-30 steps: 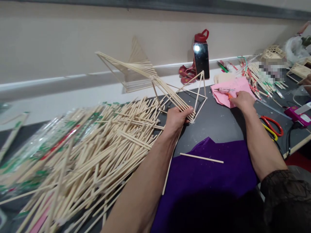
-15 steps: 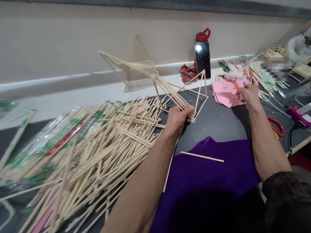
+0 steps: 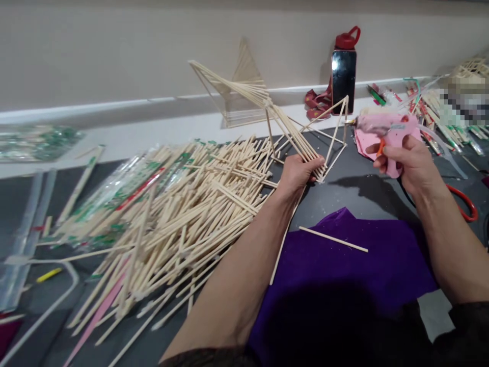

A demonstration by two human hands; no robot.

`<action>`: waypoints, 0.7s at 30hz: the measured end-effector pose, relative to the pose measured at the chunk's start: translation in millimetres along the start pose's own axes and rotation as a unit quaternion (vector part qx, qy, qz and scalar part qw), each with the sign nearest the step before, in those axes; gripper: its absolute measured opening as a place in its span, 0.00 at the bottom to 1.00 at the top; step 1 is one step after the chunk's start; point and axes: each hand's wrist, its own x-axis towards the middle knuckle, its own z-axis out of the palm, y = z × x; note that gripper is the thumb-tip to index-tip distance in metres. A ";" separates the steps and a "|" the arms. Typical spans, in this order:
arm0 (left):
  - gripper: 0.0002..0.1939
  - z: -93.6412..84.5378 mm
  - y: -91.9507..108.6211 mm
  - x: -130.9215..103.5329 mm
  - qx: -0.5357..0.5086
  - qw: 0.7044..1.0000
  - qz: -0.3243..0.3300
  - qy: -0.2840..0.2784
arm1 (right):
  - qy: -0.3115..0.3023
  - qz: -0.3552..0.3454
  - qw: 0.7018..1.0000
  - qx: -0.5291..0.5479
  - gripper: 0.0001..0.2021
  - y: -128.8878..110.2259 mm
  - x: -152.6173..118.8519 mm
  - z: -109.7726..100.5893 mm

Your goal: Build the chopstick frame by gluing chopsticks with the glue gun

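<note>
My left hand [image 3: 300,175] is closed round one end of a framework of thin wooden sticks [image 3: 292,128], glued at its corners. The framework fans and twists up to the left, and an open frame of sticks stands out on its right. My right hand [image 3: 414,162] grips a pink hot glue gun [image 3: 387,127] by its handle, fingers by the orange trigger. The gun is raised off the table, its nozzle pointing left toward the framework, apart from my left hand. A single loose stick [image 3: 333,239] lies on the purple cloth [image 3: 367,265] in front of me.
A big heap of loose sticks [image 3: 198,219] and plastic-wrapped chopsticks [image 3: 114,183] covers the left side. A phone [image 3: 343,81] leans on a red-capped bottle [image 3: 347,38] by the wall. Pink paper [image 3: 362,145] and red-handled scissors [image 3: 468,204] lie at right, with more packets [image 3: 431,114] beyond.
My right hand has picked the glue gun up off the pink paper and turned it toward the framework. My left hand keeps its hold on the sticks. The view has shifted left.
</note>
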 end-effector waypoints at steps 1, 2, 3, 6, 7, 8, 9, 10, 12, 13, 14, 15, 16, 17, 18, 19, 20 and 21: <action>0.05 0.1 0.6 -0.4 0.003 1.000 -0.002 0.001 | -0.013 0.018 1.000 -0.016 0.12 0.8 -4.6 0.8; 0.05 0.3 1.3 -0.9 0.005 1.000 -0.004 0.002 | -0.024 0.034 0.999 -0.031 0.11 2.0 -8.2 1.4; 0.05 0.5 1.9 -1.4 0.008 1.000 -0.004 0.003 | -0.030 0.047 0.997 -0.044 0.11 3.5 -10.9 2.1; 0.05 0.6 3.1 -2.7 0.013 1.000 -0.004 0.002 | -0.030 0.072 0.993 -0.090 0.11 9.2 -14.6 5.3; 0.05 0.5 3.2 -2.9 0.013 1.000 -0.004 0.001 | -0.029 0.076 0.991 -0.111 0.11 11.2 -15.1 6.8; 0.05 0.2 3.2 -3.0 0.012 1.000 -0.003 0.001 | -0.030 0.079 0.988 -0.132 0.11 12.9 -15.5 8.4; 0.05 -0.2 3.0 -3.1 0.011 1.000 -0.003 0.001 | -0.031 0.081 0.985 -0.150 0.10 14.3 -16.0 10.1; 0.05 -0.6 2.8 -3.1 0.011 1.000 -0.002 0.001 | -0.030 0.083 0.983 -0.162 0.11 15.3 -16.6 11.6; 0.06 -1.6 2.4 -3.0 0.015 1.000 -0.004 0.000 | -0.018 0.085 0.981 -0.173 0.11 15.9 -17.8 14.1; 0.06 -2.0 2.3 -2.8 0.017 1.000 -0.005 -0.002 | -0.012 0.086 0.980 -0.176 0.11 15.9 -18.4 15.0; 0.06 -2.3 2.2 -2.7 0.016 1.000 -0.007 -0.005 | -0.007 0.086 0.980 -0.181 0.11 15.7 -18.9 15.6; 0.07 -2.5 2.1 -2.4 0.015 1.000 -0.009 -0.007 | -0.005 0.083 0.979 -0.189 0.11 15.5 -19.2 16.1; 0.07 -2.6 2.1 -2.1 0.012 1.000 -0.010 -0.008 | -0.003 0.080 0.977 -0.196 0.11 15.4 -19.5 16.5; 0.07 -2.6 2.1 -1.8 0.009 1.000 -0.012 -0.007 | -0.002 0.076 0.977 -0.201 0.11 15.4 -19.8 16.8; 0.08 -2.6 2.1 -1.5 0.006 1.000 -0.012 -0.004 | -0.001 0.074 0.976 -0.205 0.11 15.5 -20.1 17.3; 0.08 -2.5 2.3 -1.2 0.005 1.000 -0.014 -0.001 | 0.001 0.071 0.976 -0.208 0.11 15.6 -20.4 17.8; 0.08 -2.5 2.5 -1.1 0.004 1.000 -0.016 0.000 | 0.005 0.070 0.975 -0.212 0.11 15.7 -20.7 18.3; 0.08 -2.5 2.8 -1.1 0.004 1.000 -0.018 -0.001 | 0.006 0.067 0.973 -0.220 0.10 15.7 -21.1 18.9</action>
